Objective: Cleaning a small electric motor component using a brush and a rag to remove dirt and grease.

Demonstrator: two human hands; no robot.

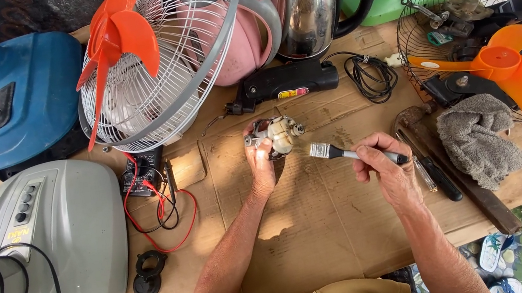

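Far left: blue fan base (13, 98), grey fan base (52, 241) below it on the counter (325, 225). Then a white fan grille (156, 66) with an orange blade (116, 44), and a multimeter (142, 175) with red leads. Centre: left hand (262, 163), fingers closed around a small fan motor (276, 136), held just above the cardboard. Right hand (384, 164), fingers gripping a paintbrush (349, 153), bristles just beside the motor. Further right: grey rag (478, 138), second grille (482, 43) with an orange blade.
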